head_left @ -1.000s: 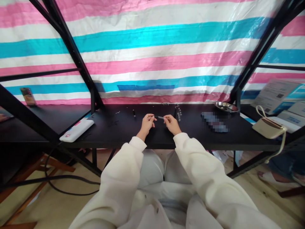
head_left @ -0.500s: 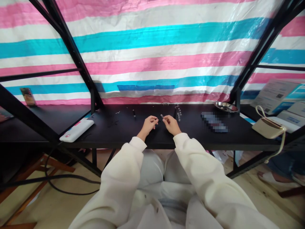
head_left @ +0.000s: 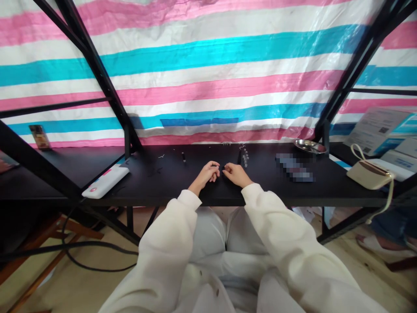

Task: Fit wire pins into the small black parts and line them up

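Over the black tabletop [head_left: 169, 184], my left hand [head_left: 208, 174] is held with its fingers curled and thumb drawn in; anything in it is too small to name. Close on its right, my right hand [head_left: 237, 174] pinches a tiny dark piece [head_left: 224, 168] at the fingertips, most of it hidden. Just beyond the right hand lie several small clear pieces [head_left: 245, 158] in a cluster, beside a slim black object [head_left: 239, 157]. A small black-and-white cylinder [head_left: 183, 158] stands farther back to the left of my hands.
At right are a shiny metal dish [head_left: 309, 147], a blurred-out bluish object [head_left: 295, 167] and a beige purse [head_left: 369, 174]. A long white case [head_left: 106, 181] lies at left. White scraps [head_left: 226, 143] line the back edge, before a striped sheet [head_left: 208, 93]. Black frame posts [head_left: 112, 104] flank the table.
Both hands have come slightly nearer to me. The small greyish piece that stuck up from my right fingertips no longer shows; a dark bit is seen there instead.
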Motion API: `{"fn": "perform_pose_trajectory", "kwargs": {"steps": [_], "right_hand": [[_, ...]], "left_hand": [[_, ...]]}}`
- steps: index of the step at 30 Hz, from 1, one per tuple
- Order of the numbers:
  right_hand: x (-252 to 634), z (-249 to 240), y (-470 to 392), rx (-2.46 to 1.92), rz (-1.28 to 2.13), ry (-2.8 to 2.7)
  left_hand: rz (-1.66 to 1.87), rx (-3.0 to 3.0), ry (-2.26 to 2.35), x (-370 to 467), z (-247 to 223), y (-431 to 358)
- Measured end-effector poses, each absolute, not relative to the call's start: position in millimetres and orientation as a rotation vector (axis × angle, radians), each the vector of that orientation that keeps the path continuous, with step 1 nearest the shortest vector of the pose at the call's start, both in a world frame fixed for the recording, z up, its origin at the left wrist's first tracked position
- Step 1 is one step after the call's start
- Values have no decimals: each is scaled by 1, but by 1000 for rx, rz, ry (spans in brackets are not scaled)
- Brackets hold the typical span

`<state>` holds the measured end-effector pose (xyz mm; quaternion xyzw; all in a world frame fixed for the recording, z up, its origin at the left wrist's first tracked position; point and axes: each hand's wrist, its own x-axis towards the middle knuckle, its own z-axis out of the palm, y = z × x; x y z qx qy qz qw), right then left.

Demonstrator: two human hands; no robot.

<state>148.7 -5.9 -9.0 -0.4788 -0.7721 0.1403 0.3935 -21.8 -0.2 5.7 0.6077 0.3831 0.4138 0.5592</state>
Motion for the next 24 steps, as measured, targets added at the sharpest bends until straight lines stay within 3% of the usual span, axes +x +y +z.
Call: {"fn": "perform_pose_trajectory", "kwargs": {"steps": [7, 24], "right_hand": [[192, -11, 3, -1626, 184, -1703], [200, -18, 6, -1656, 167, -1661]], "left_hand": [[1063, 1417, 1028, -21, 5, 1], [1046, 1475, 1036, -20, 4, 1]]}}
